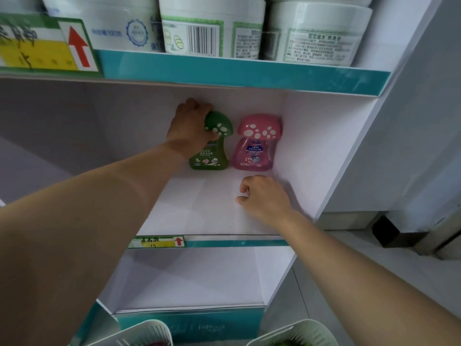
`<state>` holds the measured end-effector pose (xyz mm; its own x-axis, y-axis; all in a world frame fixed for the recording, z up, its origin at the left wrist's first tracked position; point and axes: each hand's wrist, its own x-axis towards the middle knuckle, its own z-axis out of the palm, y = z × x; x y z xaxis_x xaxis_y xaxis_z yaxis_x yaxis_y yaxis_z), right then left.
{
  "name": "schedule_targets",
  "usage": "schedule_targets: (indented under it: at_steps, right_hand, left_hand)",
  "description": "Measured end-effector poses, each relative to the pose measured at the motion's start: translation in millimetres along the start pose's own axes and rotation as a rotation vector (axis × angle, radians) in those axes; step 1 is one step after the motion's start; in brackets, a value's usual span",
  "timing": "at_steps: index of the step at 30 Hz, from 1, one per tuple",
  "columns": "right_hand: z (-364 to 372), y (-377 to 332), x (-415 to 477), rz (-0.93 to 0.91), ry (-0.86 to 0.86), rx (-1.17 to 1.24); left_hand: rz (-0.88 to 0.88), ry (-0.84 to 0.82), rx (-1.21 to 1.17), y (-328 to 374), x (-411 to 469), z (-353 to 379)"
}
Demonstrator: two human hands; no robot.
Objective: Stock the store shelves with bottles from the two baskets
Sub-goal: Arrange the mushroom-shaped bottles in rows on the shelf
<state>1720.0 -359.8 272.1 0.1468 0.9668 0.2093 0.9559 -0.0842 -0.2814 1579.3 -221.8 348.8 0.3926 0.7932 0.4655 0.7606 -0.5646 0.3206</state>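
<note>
Stocking looks barely begun. A pink mushroom-capped plastic bottle [254,148] stands in the back right corner of the white middle shelf [199,216]. The left hand [192,126] curls its fingers round the cap of a green mushroom-capped plastic bottle [212,158] just beside the pink one. The right hand [264,196] is loosely curled and empty. Two pale plastic baskets [149,330] below seem to hold more.

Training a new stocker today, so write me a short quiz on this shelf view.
1. True or false: the right hand holds a bottle.
2. Which hand grips the green bottle by its cap? A) left hand B) right hand
3. Fill in: the pink bottle stands in the shelf's back ____ corner.
Key: 1 false; 2 A; 3 right.
</note>
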Motion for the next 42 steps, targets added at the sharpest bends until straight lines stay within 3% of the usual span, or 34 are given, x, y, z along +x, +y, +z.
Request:
schedule_targets:
  at_steps: [13,19,26,31,42]
  right_hand:
    - [-20.7,-44.8,-25.9,0.041,-0.06,-0.016]
    - [-36.8,-99.5,-50.1,-0.042,-0.078,-0.018]
    - [-32.8,-160.3,-92.3,-0.208,-0.057,-0.085]
    - [-11.1,-194.9,-123.6,-0.27,-0.093,-0.092]
    - [86.3,-236.0,-168.1,-0.325,-0.377,-0.092]
  left_hand:
    - [-0.111,-0.237,0.134,-24.0,-72.6,-56.6]
    - [-0.173,-0.302,0.168,-40.3,-140.3,-98.9]
    - [-0.19,-0.255,0.24,-57.5,-222.1,-142.9]
    - [-0.249,-0.263,0.239,-76.1,-287.0,-155.4]
    - [-0.451,-0.432,0.263,-146.1,-403.5,-121.7]
